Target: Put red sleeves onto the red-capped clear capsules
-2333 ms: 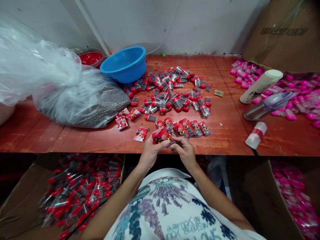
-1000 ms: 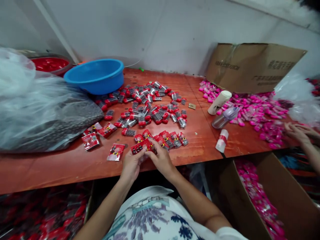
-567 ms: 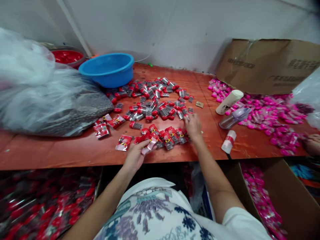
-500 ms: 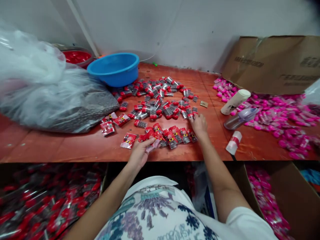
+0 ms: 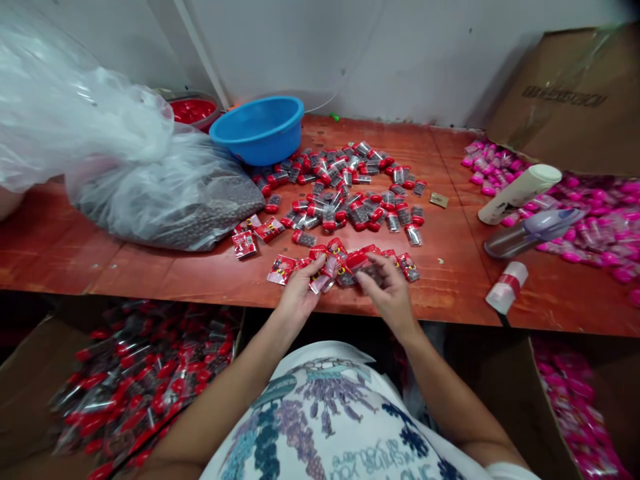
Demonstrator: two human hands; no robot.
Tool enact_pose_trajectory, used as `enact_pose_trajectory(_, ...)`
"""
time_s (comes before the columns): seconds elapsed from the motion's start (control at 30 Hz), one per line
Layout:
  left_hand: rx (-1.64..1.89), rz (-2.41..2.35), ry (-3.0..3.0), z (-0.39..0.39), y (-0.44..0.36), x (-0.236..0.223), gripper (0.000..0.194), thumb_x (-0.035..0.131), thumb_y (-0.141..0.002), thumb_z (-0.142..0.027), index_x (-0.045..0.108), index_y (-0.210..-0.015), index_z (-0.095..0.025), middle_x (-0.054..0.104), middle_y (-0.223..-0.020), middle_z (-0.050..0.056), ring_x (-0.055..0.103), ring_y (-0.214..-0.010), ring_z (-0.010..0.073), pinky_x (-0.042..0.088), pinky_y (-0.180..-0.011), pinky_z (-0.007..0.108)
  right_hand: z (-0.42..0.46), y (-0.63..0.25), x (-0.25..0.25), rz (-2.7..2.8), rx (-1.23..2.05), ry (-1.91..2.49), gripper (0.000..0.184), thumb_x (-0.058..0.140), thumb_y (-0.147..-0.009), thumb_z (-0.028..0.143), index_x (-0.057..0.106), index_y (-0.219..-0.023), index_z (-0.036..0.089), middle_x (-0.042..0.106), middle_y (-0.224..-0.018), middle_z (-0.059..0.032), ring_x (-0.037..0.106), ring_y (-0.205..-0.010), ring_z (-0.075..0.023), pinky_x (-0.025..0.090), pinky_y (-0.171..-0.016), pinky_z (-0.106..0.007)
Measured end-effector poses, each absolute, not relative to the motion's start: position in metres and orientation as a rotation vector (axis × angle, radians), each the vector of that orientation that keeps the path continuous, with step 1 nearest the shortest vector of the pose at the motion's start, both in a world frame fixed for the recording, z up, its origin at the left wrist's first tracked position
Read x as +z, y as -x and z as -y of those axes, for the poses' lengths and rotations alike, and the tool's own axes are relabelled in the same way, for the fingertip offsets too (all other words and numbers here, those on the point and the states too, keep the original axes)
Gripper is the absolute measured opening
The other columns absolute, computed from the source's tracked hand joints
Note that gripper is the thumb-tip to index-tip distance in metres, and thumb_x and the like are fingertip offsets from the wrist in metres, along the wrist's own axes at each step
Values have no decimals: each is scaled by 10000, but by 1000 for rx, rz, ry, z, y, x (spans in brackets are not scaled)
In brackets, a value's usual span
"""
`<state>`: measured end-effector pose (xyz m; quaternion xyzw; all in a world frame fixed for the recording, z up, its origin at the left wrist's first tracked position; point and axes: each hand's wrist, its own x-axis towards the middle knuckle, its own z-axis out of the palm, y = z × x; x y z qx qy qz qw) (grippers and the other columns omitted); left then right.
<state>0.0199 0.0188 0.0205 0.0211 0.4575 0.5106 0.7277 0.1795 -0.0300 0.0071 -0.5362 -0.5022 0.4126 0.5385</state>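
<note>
Near the table's front edge, my left hand (image 5: 300, 292) pinches a small red printed plastic packet (image 5: 329, 268). Facing it, my right hand (image 5: 393, 297) is closed around a small red-capped clear jar (image 5: 359, 259) with dark contents, partly covered by my fingers. Around and behind both hands lies a row of red printed packets (image 5: 409, 267) with dark contents. Another red packet (image 5: 281, 269) lies flat just left of my left hand. Farther back spreads a pile of red-capped jars (image 5: 357, 215).
A blue basin (image 5: 257, 130) and a large clear plastic bag (image 5: 195, 200) of dark beads stand at the left. To the right are a white cylinder (image 5: 520, 193), a lidded clear bottle (image 5: 530, 233), a roll (image 5: 507, 287), pink items (image 5: 600, 227) and a cardboard box (image 5: 565, 100).
My right hand has come back from the jar pile with a red-capped jar, close to my left hand. My left hand still holds the packet. The camera view has shifted left.
</note>
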Motion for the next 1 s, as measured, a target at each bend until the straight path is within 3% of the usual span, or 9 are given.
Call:
enact_pose_trajectory(0.17, 1132, -945, -28, -18, -24, 24, 78, 637, -770, -27, 692, -761, -81, 725, -721, 68, 681, -620, 141, 591, -698, 260, 42, -148, 0, 1161, 932, 1261, 377, 648, -818, 335, 591, -1181, 247, 669, -1055, -47, 636, -915, -191, 517, -825, -331)
enact_pose_trajectory(0.47, 1248, -1002, -99, -13, -23, 25, 75, 711, -674, -32, 681, -694, -97, 719, -682, 58, 697, -665, 175, 580, -703, 280, 40, -144, -3, 1210, 1046, 1278, 398, 667, -801, 336, 607, -1183, 243, 691, -1013, -30, 646, -857, -180, 525, -781, -303)
enact_pose_trajectory(0.73, 1268, -978, -494, -1, -20, 27, 216, 828, -562, -128, 677, -717, -113, 700, -677, 24, 641, -569, 132, 502, -527, 212, 39, -141, -4, 1091, 1119, 1212, 384, 693, -779, 320, 617, -1144, 229, 686, -1016, -31, 644, -847, -167, 527, -767, -290)
enact_pose_trajectory(0.9, 1248, -964, -688, 1, -13, 30, 411, 833, -534, -121, 681, -914, -152, 719, -813, 25, 658, -680, 151, 524, -613, 236, 40, -148, -5, 1164, 1102, 1211, 355, 717, -761, 308, 651, -1103, 240, 687, -1000, -27, 643, -900, -182, 514, -839, -322)
enact_pose_trajectory(1.0, 1185, -931, -735, 1, -11, 33, 538, 841, -512, -115, 662, -1015, -175, 723, -844, 24, 661, -709, 157, 528, -648, 248, 41, -150, -4, 1122, 1139, 1186, 359, 734, -749, 314, 645, -1090, 245, 686, -964, -17, 644, -850, -171, 527, -772, -302)
